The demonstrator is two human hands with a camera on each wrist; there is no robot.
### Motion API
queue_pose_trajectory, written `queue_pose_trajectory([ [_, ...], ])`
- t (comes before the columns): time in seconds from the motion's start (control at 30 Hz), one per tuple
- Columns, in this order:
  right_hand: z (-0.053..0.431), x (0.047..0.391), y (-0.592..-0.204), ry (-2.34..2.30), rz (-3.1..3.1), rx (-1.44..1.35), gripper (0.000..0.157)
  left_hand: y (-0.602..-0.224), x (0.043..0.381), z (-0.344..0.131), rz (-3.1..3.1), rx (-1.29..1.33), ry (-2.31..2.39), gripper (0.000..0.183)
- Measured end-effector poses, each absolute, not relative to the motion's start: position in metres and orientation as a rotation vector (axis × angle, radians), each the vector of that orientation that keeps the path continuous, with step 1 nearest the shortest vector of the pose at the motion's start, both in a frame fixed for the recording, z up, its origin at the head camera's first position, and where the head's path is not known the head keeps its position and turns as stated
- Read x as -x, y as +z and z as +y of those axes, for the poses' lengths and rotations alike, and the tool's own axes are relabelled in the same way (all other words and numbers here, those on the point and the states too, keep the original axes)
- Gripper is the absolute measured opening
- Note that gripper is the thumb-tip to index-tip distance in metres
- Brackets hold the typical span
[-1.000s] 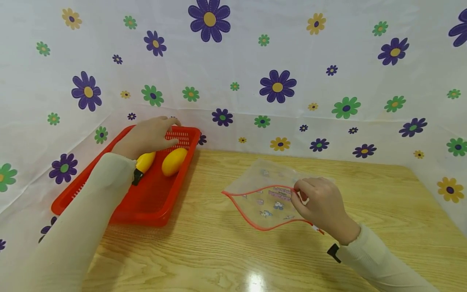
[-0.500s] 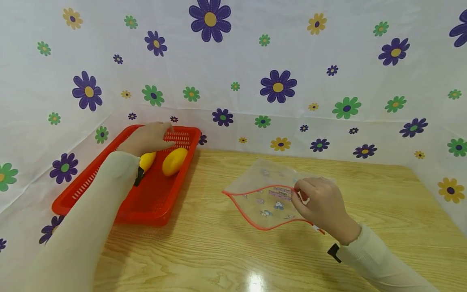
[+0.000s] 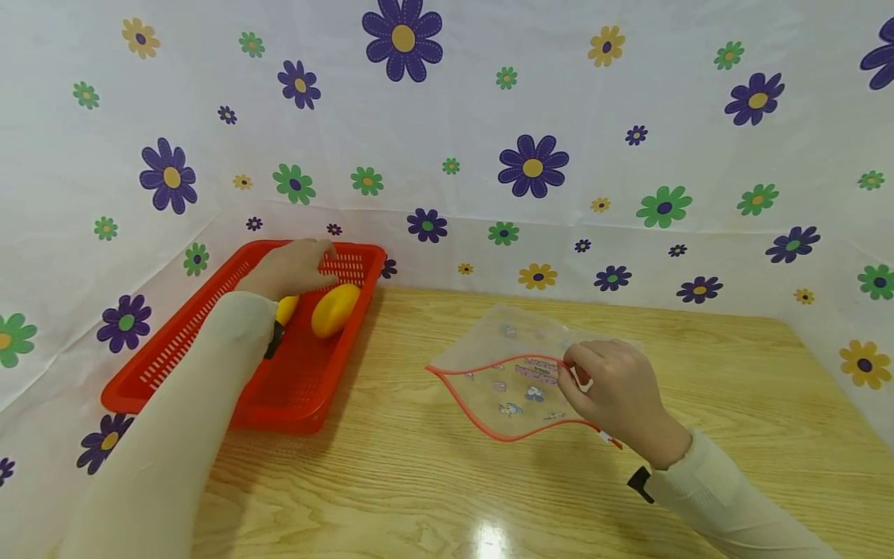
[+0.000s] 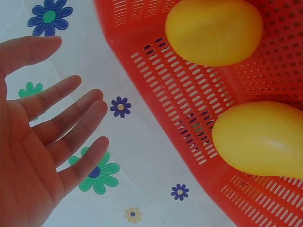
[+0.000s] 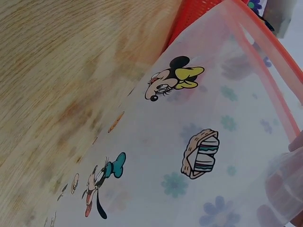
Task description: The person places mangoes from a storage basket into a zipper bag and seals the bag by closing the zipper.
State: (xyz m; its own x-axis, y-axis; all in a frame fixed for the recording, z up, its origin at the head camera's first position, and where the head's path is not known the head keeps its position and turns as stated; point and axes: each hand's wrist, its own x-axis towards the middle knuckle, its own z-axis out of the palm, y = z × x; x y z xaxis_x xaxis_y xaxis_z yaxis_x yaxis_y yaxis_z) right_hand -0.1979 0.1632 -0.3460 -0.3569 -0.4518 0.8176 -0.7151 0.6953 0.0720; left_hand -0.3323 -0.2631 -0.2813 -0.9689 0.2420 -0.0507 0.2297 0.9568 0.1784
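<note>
My left hand (image 3: pixel 289 268) hovers over the far part of a red plastic basket (image 3: pixel 317 411), fingers spread and holding nothing. Inside the basket lie two smooth yellow fruit- or vegetable-like pieces. One is a dented oval (image 3: pixel 335 309); the other is longer (image 4: pixel 260 137), half covered by my left wrist in the head view. My right hand (image 3: pixel 618 392) pinches the upper edge of a clear zip bag (image 3: pixel 482 338) printed with cartoon figures. The bag's red-trimmed mouth gapes toward me, and its slider (image 3: pixel 609 439) hangs beside my right wrist.
A wooden table (image 3: pixel 391 481) carries the basket on the left and the bag right of centre. Behind and at both sides hangs a white cloth (image 3: pixel 447 116) with printed flowers, close against the basket's far end.
My left hand has dropped slightly over the basket, its forearm shifting right and covering more of the longer yellow piece. My right hand and the bag stay put.
</note>
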Motion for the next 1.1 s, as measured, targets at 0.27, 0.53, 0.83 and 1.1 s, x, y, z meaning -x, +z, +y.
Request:
queue_pose_trajectory([
  [0.27, 0.164, 0.198, -0.346, 0.374, -2.016, -0.892, 0.013, -0.293, 0.344, -0.267, 3.041, -0.321, 0.251, 0.056],
  [0.53, 0.164, 0.198, -0.345, 0.37, -2.022, -0.894, 0.012, -0.3, 0.35, -0.271, 2.997, -0.264, 0.226, 0.065],
  [0.83, 0.165, 0.197, -0.345, 0.364, -2.029, -0.891, 0.012, -0.311, 0.358, -0.28, 2.953, -0.226, 0.276, 0.069],
  [1.1, 0.165, 0.197, -0.345, 0.362, -2.027, -0.893, 0.013, -0.32, 0.362, -0.282, 2.903, -0.121, 0.385, 0.077],
])
